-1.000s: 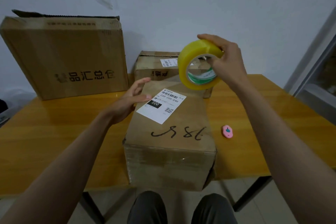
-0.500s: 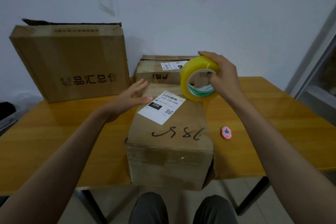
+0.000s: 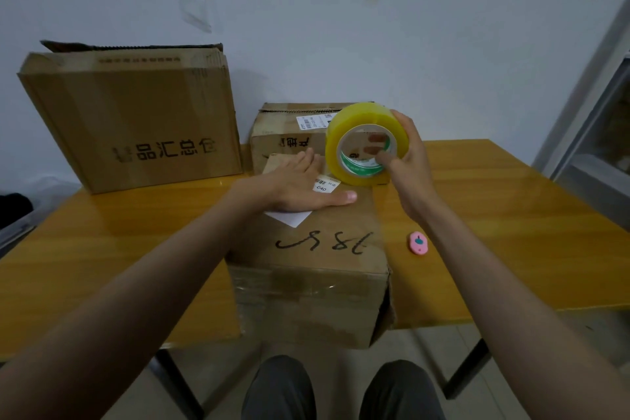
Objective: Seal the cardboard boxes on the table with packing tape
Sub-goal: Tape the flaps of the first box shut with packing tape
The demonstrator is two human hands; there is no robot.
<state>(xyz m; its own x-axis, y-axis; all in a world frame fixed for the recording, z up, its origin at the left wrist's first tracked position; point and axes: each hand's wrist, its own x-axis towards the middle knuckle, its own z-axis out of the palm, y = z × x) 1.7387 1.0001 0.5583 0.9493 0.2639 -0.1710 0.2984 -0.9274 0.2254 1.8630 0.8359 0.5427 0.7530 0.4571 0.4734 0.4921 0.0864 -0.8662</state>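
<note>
A left hand [image 3: 300, 186] lies flat, steadying the brown cardboard box [image 3: 317, 249] at the table edge, while the right hand [image 3: 407, 164] grips a yellow tape roll [image 3: 364, 143] resting on top (likely to start a strip).

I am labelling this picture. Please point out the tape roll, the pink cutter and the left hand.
tape roll [image 3: 335, 133]: head view, yellow outer band.
pink cutter [image 3: 418, 242]: head view, middle of its body.
left hand [image 3: 293, 185]: head view, back of the hand.
</note>
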